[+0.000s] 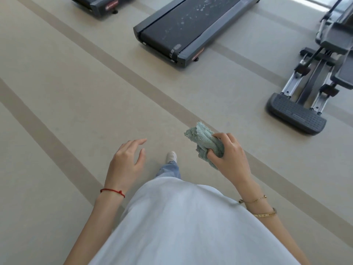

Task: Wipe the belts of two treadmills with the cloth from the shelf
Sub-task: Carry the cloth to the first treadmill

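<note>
Two treadmills at the floor's far edge, one (95,5) cut off top left, one (191,29) mid-top with smudged belt, labels unreadable, left hand (127,161) spread, empty, right hand (230,155) gripping one bunched cloth (202,140), one stepper (313,87) right.

Open floor (80,96) before treadmill (191,29)

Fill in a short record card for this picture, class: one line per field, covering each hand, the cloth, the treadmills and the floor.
right hand: right hand grips the cloth, held in the air
left hand: left hand holds nothing, fingers relaxed
cloth: pale green cloth, bunched up
nearer treadmill: nearer treadmill, belt marked with whitish smudges
second treadmill: second treadmill, only its end shows, top left
other machine: stepping machine at right
floor: beige floor with darker stripes
</note>
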Motion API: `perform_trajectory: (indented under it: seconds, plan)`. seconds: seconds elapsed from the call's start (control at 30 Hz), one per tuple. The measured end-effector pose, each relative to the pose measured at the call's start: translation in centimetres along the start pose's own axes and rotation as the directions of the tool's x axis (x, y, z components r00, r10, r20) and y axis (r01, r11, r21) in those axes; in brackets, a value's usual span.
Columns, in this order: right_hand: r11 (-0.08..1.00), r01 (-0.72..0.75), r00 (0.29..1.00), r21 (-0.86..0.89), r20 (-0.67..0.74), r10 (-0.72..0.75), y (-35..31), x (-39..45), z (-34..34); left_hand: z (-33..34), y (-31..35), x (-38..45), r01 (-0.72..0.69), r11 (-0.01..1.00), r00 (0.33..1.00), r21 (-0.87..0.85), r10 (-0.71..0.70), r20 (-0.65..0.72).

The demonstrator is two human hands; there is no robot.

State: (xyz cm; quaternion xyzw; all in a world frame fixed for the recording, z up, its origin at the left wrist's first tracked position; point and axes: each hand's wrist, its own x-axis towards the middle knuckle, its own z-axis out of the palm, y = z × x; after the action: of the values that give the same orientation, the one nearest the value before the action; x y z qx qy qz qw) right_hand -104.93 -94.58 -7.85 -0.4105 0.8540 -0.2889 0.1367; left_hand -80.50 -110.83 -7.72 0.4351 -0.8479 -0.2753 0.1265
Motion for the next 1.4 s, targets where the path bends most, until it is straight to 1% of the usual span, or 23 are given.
perform_trajectory:
  seconds: [0.13, 0.33, 0.47, 0.57, 0.73, 0.9, 1.03, 1.23, 1.4]
  plan:
    - [0.999, -0.035, 0.998, 0.014, -0.046, 0.035, -0.4, 10.0, -0.5, -1.0, 0.4, 11.2, -0.038, 0.999, 0.999, 0.013, 0.037, 0.005]
    - [0.996, -0.082, 0.991, 0.042, -0.106, 0.086, -1.0, 22.2, -1.8, -1.9, 2.4, 25.9, -0.127, 0.991, 0.988, 0.031, 0.123, 0.094]
    - [0.992, -0.119, 0.984, 0.049, -0.129, 0.124, 0.4, 28.7, -2.4, -0.7, 4.7, 34.3, -0.173, 0.984, 0.977, 0.032, 0.167, 0.132]
    - [0.989, -0.134, 0.984, 0.055, -0.115, 0.140, 2.5, 34.1, -2.8, 0.9, 6.4, 40.3, -0.181, 0.983, 0.975, 0.031, 0.175, 0.139]
    - [0.992, -0.115, 0.988, 0.051, -0.099, 0.119, 6.5, 45.4, -5.5, 4.4, 10.0, 50.5, -0.153, 0.988, 0.984, 0.010, 0.152, 0.095]
    - [0.998, -0.047, 0.996, 0.034, -0.078, 0.049, 9.9, 57.8, -10.8, 7.5, 16.2, 60.1, -0.082, 0.996, 0.995, -0.040, 0.084, 0.054]
    - [0.999, 0.026, 0.998, 0.025, -0.050, -0.025, 11.7, 66.9, -13.8, 9.2, 20.3, 67.4, -0.058, 0.996, 0.998, -0.068, 0.059, 0.012]
    - [0.996, 0.087, 0.996, 0.032, 0.004, -0.087, 13.2, 78.5, -14.8, 10.7, 22.4, 76.3, 0.005, 0.997, 1.000, -0.071, -0.006, -0.022]
    - [0.991, 0.133, 0.989, 0.036, 0.064, -0.135, 14.0, 87.8, -13.7, 11.7, 22.8, 84.7, 0.072, 0.995, 0.997, -0.062, -0.075, -0.034]
